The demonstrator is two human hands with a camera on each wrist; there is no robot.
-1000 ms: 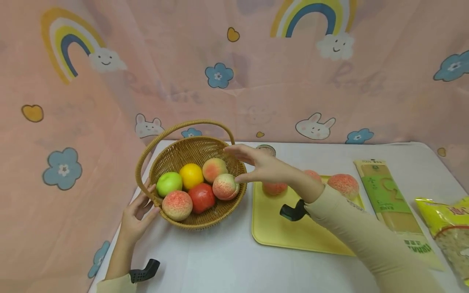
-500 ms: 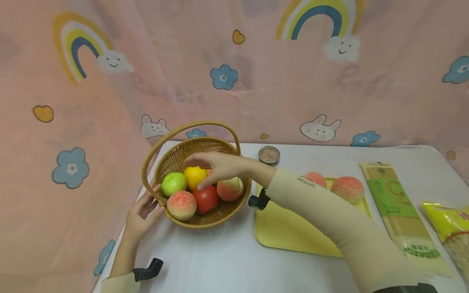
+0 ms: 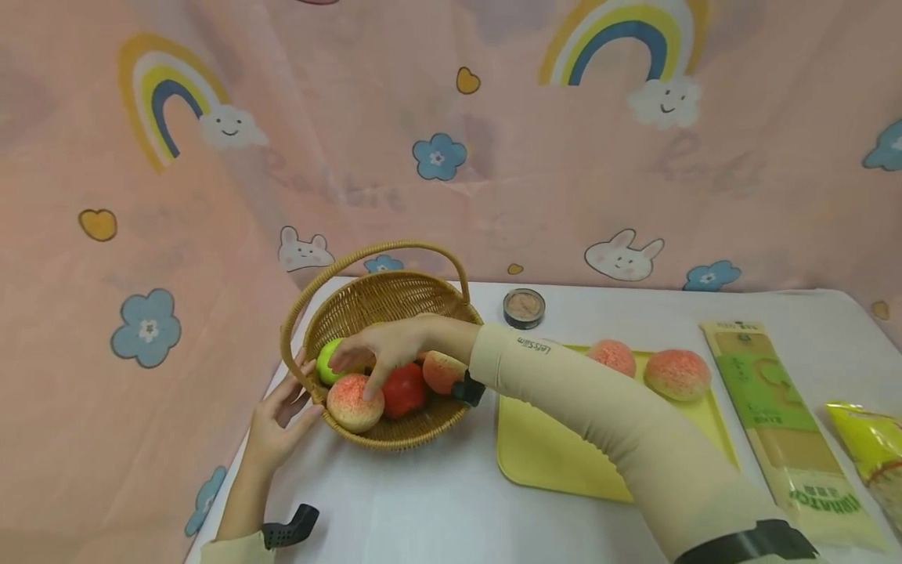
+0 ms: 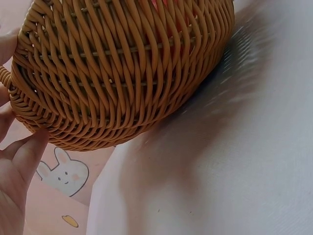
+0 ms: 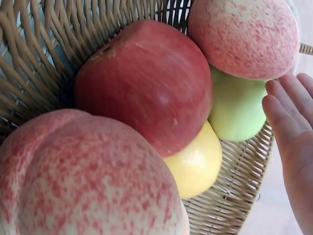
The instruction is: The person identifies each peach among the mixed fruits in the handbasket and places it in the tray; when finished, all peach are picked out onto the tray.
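Observation:
A wicker basket (image 3: 395, 440) with an arched handle stands tilted at the left of the table. My left hand (image 3: 276, 427) holds its left rim near the handle's base; thumb and fingertips touch the weave in the left wrist view. Inside lie a red apple (image 3: 405, 392), a green apple (image 3: 326, 363), a yellow fruit (image 5: 198, 164), a peach (image 3: 355, 404) at the front left and another peach (image 3: 441, 373) at the right. Over the front-left peach reaches my right hand (image 3: 387, 346), its fingers extended and thumb along the peach. It partly hides the fruit behind.
Right of the basket lies a yellow tray (image 3: 550, 462) bearing a small peach (image 3: 613, 358) and a larger peach (image 3: 678, 374). A round tin (image 3: 524, 308) stands behind. Farther right are a long flat green-labelled packet (image 3: 782, 415) and a yellow bag (image 3: 870, 446). A pink curtain hangs behind.
My right hand has moved left and down, from the basket's right rim across the fruit to the front-left peach, leaving a peach at the right. My left hand stays on the basket.

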